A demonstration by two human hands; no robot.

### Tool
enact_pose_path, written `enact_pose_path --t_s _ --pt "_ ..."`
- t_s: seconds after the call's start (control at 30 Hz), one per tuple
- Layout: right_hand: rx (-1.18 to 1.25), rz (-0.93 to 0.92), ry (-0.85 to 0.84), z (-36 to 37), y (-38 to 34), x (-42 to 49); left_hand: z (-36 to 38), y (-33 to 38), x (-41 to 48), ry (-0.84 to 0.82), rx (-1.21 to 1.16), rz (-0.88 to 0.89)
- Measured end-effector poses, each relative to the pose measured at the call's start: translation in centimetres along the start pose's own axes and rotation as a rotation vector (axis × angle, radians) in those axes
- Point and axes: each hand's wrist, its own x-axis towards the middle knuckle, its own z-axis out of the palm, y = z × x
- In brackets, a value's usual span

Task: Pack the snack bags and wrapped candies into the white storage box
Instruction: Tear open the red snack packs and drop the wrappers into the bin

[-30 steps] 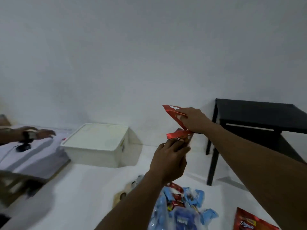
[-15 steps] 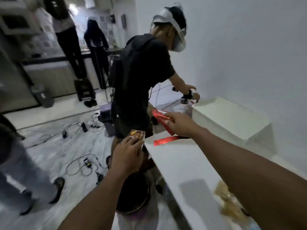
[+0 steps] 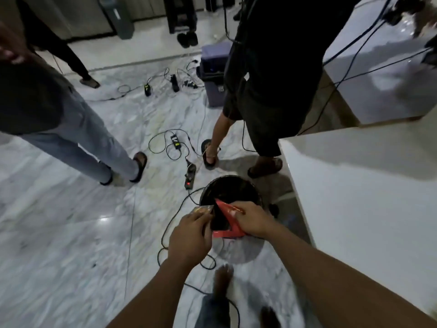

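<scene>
Red wrapper (image 3: 224, 209) was pinched in right hand (image 3: 254, 221); small gold packet (image 3: 203, 209) was gripped by left hand (image 3: 190, 237). Both were held over black bin (image 3: 230, 178) on marble floor (image 3: 71, 233).

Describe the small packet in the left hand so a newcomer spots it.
Beside the white table, a round black bin stands on the marble floor. Above its near rim the left hand pinches a small, flat gold-brown packet; the wrapper in the right hand beside it is larger and red.
</scene>
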Motion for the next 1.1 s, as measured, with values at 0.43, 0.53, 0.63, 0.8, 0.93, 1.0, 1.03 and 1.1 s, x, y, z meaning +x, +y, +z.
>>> enact_pose_path --t_s 0.43,0.53,0.63,0.8,0.93,1.0,1.03,1.1 --pt "0.492 0.455 0.162 8.1 21.5 25.9 25.6 -12.7 18.5 -0.343 -0.255 -0.06" --pt "0.57 0.53 0.191 8.8 22.4 28.1 26.7 -12.6 19.6 -0.386 -0.326 -0.065" --pt "0.524 0.615 0.174 7.8 21.6 27.8 25.6 -11.8 20.3 -0.416 -0.299 -0.067" --pt "0.476 0.63 0.159 5.3 17.8 22.3 20.1 -8.7 19.4 -0.565 -0.185 -0.019" --pt "0.439 0.545 0.255 2.9 12.8 13.2 13.7 -2.8 16.5 -0.635 -0.103 0.13" --pt "0.418 0.524 0.329 1.7 10.7 7.3 10.7 1.0 14.3 -0.632 -0.08 0.245" --pt "0.405 0.519 0.358 1.0 10.1 4.1 9.3 3.1 13.1 -0.612 -0.066 0.321" --pt "0.41 0.517 0.425 0.1 9.6 -2.7 7.1 7.2 10.2 -0.535 -0.041 0.471"
